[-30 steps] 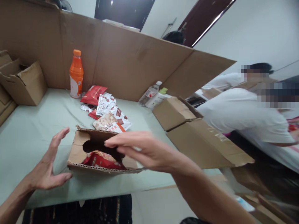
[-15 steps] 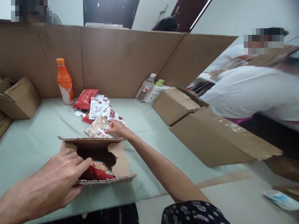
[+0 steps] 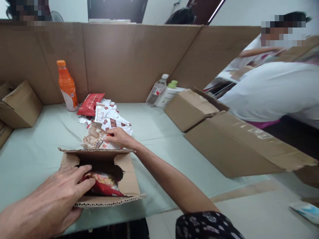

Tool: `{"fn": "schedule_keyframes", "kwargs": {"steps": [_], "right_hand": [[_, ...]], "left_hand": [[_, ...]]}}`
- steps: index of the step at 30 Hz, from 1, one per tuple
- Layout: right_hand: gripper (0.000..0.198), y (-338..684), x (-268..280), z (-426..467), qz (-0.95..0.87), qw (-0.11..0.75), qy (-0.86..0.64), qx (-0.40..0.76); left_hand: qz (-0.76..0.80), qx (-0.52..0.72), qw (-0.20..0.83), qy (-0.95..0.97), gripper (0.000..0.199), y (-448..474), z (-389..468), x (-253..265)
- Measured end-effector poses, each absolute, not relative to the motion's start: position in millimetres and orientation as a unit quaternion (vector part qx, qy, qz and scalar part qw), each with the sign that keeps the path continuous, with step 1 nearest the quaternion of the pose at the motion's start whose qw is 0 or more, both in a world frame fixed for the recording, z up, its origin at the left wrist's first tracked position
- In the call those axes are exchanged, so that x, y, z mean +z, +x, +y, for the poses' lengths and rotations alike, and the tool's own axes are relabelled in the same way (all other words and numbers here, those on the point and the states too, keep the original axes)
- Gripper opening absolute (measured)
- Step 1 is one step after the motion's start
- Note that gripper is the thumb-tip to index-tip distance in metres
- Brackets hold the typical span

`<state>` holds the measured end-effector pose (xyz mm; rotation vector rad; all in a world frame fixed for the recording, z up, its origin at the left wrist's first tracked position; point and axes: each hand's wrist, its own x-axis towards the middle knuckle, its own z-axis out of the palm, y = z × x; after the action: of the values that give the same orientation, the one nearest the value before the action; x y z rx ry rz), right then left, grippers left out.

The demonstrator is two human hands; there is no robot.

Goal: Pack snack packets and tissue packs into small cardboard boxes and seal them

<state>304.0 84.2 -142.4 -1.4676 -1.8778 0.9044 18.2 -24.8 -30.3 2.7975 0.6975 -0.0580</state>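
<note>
A small open cardboard box (image 3: 132, 181) lies near the front edge of the table, its opening facing up toward me. My left hand (image 3: 66, 189) grips its near left edge, thumb outside and fingertips inside by a red food packet (image 3: 106, 186). Beyond the far flap, my right hand (image 3: 119, 137) pinches the right side of a food packet printed with pale pieces (image 3: 93, 137). White packets with brown squares (image 3: 113, 119) and a red packet (image 3: 92, 103) are heaped behind it. The flap hides the held packet's lower edge.
An orange bottle (image 3: 67, 86) stands at the back left. A clear bottle (image 3: 157, 91) and a white bottle with a green cap (image 3: 169, 93) lean by cardboard boxes (image 3: 224, 146) on the right. A cardboard screen (image 3: 139, 59) runs behind; co-workers sit beyond.
My right hand has drawn the pale-printed packet slightly left and nearer the box, tilting it. My left fingers have shifted a little at the box's edge, showing more of the red packet inside.
</note>
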Motion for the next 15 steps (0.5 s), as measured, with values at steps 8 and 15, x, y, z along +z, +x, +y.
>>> {"fn": "schedule_keyframes", "kwargs": {"steps": [8,15], "right_hand": [[0.042,353,-140,113,-0.623,0.334,-0.682,0.187],[0.016,370,-147,96,-0.619,0.241,-0.701,0.258]], "left_hand": [[0.243,-0.035,0.178,0.953,0.047,25,-27,-27],[0.241,-0.016,0.178,0.954,0.061,22,-25,-26]]}}
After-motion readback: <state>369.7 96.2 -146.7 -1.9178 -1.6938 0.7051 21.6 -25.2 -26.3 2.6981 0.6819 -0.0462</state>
